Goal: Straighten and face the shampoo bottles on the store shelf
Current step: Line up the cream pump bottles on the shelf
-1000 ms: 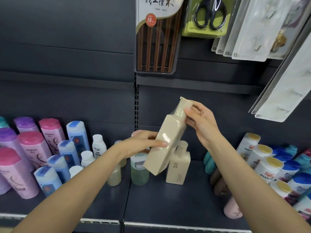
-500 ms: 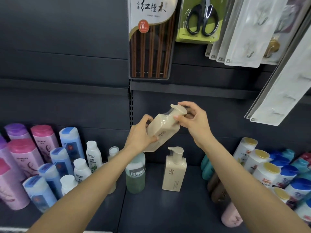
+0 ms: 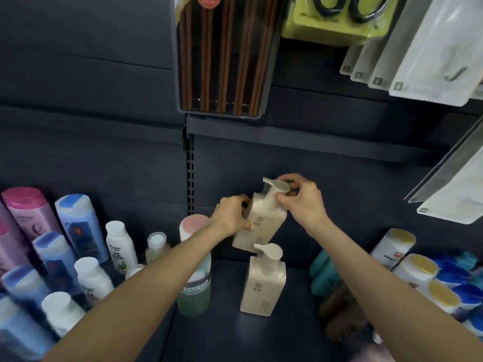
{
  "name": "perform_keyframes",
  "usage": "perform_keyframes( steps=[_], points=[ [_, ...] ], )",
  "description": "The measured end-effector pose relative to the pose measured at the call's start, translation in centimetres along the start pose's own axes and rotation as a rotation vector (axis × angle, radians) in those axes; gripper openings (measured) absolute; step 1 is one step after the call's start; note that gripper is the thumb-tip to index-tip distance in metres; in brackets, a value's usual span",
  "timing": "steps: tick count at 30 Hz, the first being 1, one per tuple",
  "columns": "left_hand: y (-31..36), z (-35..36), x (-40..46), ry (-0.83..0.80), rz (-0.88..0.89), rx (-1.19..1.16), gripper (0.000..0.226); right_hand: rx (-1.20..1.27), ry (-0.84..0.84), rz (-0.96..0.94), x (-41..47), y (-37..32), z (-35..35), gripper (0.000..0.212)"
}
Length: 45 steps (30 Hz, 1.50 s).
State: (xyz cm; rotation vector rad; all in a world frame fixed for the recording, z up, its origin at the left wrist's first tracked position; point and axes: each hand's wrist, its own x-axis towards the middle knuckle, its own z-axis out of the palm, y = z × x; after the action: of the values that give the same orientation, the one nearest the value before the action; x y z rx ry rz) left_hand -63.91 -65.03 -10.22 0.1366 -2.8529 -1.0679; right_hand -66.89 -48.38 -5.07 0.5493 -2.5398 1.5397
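On the dark shelf (image 3: 261,340) stands one beige pump bottle (image 3: 262,286). Above and behind it we hold a second beige bottle (image 3: 261,223), tilted; left hand (image 3: 231,215) grips its body, right hand (image 3: 304,202) fingers pinch its pump head (image 3: 277,184).

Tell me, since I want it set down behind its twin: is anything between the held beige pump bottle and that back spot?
Nothing visible. The held bottle, gripped by the left hand and right hand, hangs tilted above and behind the standing beige bottle; the spot itself is hidden.
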Motion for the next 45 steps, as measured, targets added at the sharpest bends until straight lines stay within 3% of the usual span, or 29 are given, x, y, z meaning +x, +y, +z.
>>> perform_keyframes(
  steps=[3, 11, 23, 31, 37, 45],
  points=[
    [-1.2, 0.9, 0.7, -0.106, -0.037, -0.11, 0.053, -0.062, -0.035, 0.011, 0.4, 1.7, 0.8, 0.03],
    [-2.4, 3.2, 1.3, -0.121, -0.224, -0.408, 0.035, -0.094, -0.104, 0.093, 0.0, 5.7, 2.5, 0.034],
    [-3.7, 5.5, 1.0, -0.089, -0.241, -0.316, 0.027, -0.051, -0.197, 0.191, -0.5, 7.1, 3.0, 0.034],
    [-3.0, 3.4, -0.9, -0.015, -0.113, -0.229, 0.026, -0.091, -0.226, 0.234, -1.0, 6.1, 2.6, 0.044],
    [-0.5, 0.7, -4.5, 0.159, 0.037, -0.188, 0.015, -0.224, -0.131, 0.201, -4.1, 4.1, -0.1, 0.026],
    [5.9, 3.0, -7.2, 0.036, 0.33, -0.047, 0.022, -0.463, -0.026, 0.241, -9.1, 5.7, -4.7, 0.024]
  ],
)
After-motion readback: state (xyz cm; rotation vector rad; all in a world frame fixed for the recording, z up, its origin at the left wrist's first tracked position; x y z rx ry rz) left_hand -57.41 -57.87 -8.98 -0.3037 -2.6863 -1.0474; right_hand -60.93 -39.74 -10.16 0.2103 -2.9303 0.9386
